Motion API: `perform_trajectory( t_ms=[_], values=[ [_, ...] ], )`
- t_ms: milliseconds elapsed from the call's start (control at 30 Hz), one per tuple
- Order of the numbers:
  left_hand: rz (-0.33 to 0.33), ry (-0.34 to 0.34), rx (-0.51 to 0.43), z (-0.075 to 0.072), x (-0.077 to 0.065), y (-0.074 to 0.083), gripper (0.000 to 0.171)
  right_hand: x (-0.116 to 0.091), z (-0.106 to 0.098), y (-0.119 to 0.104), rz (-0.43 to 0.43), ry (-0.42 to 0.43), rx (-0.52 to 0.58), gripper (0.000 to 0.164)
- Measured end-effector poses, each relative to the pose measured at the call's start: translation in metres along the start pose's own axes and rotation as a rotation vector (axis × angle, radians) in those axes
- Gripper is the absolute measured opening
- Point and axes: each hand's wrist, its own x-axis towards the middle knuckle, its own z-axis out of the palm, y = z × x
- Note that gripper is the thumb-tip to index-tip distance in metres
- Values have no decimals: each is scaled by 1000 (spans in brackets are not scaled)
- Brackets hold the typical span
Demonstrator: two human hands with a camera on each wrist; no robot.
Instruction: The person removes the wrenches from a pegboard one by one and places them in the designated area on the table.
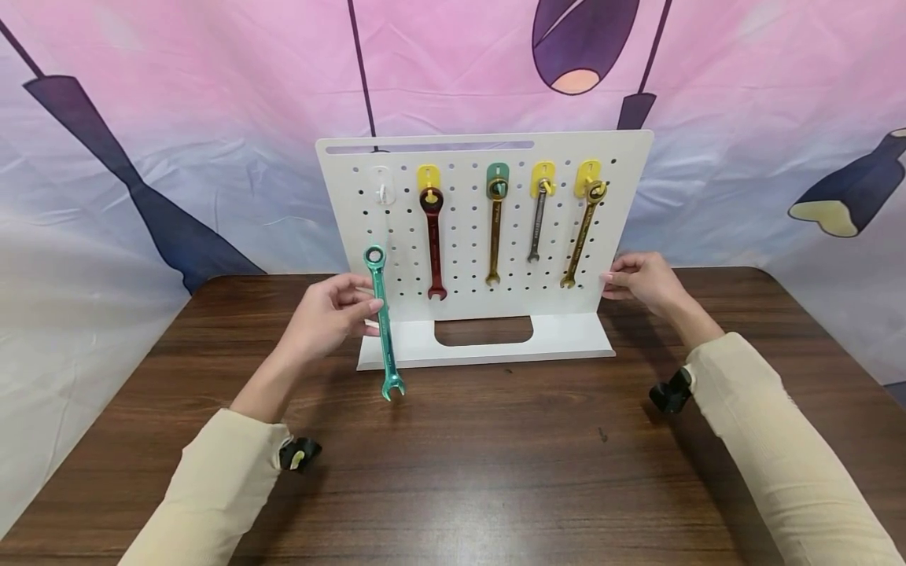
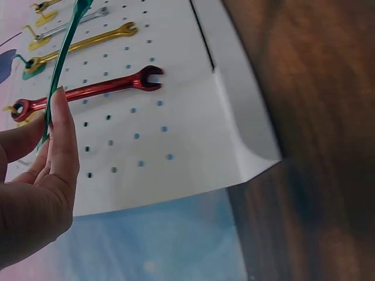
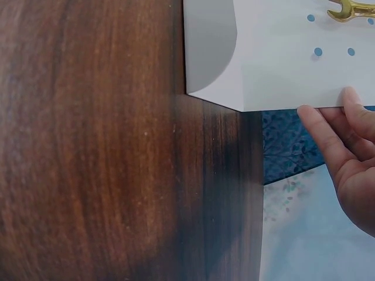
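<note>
My left hand pinches a teal combination wrench between thumb and fingers, ring end up and forked end down, in front of the left side of a white pegboard. A white hook on the board, above that wrench, bears nothing. At the board's right edge, my right hand holds on, its thumb on the front face and some fingers behind. Hanging beside the bare hook is a red wrench. In the left wrist view the teal wrench crosses in front of the red one.
Farther right hang a gold wrench on a green hook, a small silver wrench and another gold wrench on yellow hooks. The board's base stands on a dark wooden table. Behind it hangs a patterned cloth.
</note>
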Motion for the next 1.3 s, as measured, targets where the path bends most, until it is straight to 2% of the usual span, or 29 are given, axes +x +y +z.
perform_trajectory(
  t_ms=[233,467,733,1300],
  values=[
    [-87,-96,-17,2,-6,-19,21,0,0,1,-4,4,7,19],
    [-162,-170,-62,5,-14,-27,19,1,1,2,-14,6,19,18],
    [-190,-218,-63,10,-20,-36,18,0,0,1,-9,8,8,19],
    [-314,-314,-81,19,-30,-45,13,0,1,-1,-2,5,-2,23]
  ],
)
